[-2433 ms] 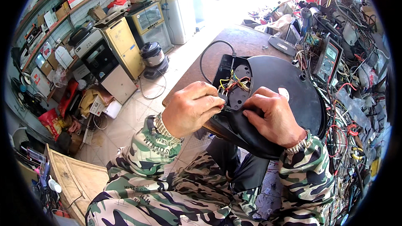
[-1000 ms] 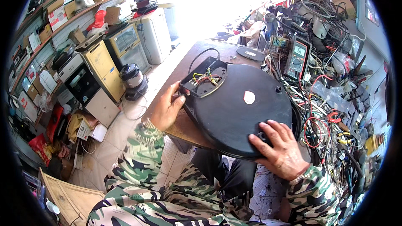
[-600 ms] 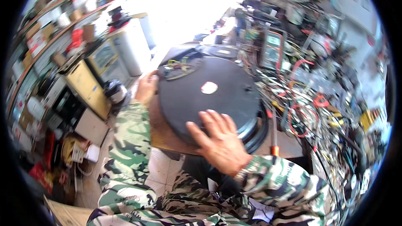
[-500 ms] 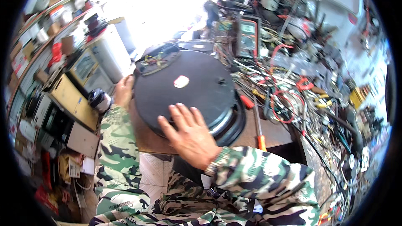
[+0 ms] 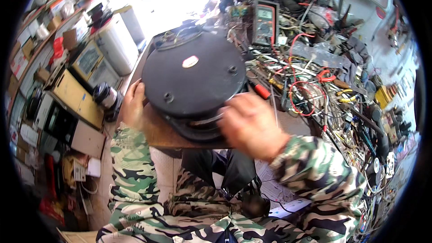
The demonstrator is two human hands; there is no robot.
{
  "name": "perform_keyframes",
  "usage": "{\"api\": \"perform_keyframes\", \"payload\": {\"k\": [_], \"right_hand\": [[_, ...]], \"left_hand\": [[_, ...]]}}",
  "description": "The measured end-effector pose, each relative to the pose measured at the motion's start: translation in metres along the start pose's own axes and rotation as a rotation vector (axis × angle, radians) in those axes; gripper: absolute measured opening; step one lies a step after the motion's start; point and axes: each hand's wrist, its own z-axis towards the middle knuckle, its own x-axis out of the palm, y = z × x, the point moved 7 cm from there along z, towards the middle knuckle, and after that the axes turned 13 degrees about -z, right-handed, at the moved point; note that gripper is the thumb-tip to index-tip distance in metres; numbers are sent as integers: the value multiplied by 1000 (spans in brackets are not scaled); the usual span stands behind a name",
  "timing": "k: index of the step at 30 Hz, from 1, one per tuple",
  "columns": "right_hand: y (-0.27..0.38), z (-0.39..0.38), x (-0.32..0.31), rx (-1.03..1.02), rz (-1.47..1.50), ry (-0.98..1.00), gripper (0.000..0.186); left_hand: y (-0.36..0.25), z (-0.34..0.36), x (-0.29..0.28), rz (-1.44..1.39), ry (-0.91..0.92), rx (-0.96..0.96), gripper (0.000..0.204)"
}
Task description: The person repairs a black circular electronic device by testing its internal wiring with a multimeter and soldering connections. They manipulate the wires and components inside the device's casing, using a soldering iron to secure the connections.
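A round black appliance, with short round feet and a small oval label on its upper face, lies on a brown worktop. Below that face, a pale rim and a black lower part show at the near side. My left hand holds the appliance's left edge, fingers close together. At its near right edge is my right hand, fingers curled inward. Motion smears those fingertips, so their grip is unclear. Loose wires lie around the far side of the appliance.
A red-handled screwdriver lies right of the appliance. Beyond it stands a multimeter amid heaped cables and tools, with red-handled pliers. To the left are a dark jar-like container, cabinets and loaded shelves.
My right hand has left the appliance's upper face for its near right edge, its fingers now curled. The near foot it covered is visible. My left hand stays at the left edge.
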Motion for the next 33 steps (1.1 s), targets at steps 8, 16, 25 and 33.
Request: {"api": "perform_keyframes", "payload": {"k": [8,16,25,33], "right_hand": [[-50,-48,9,323,190,254,55],[-42,-44,19,132,94,300,58],[-39,-36,21,123,70,344,51],[-30,-36,23,59,1,290,50]], "left_hand": [[-28,-30,33,502,68,221,81],[-31,-39,41,458,63,376,81],[-31,-44,45,343,79,374,81],[-32,-43,40,418,65,406,78]]}}
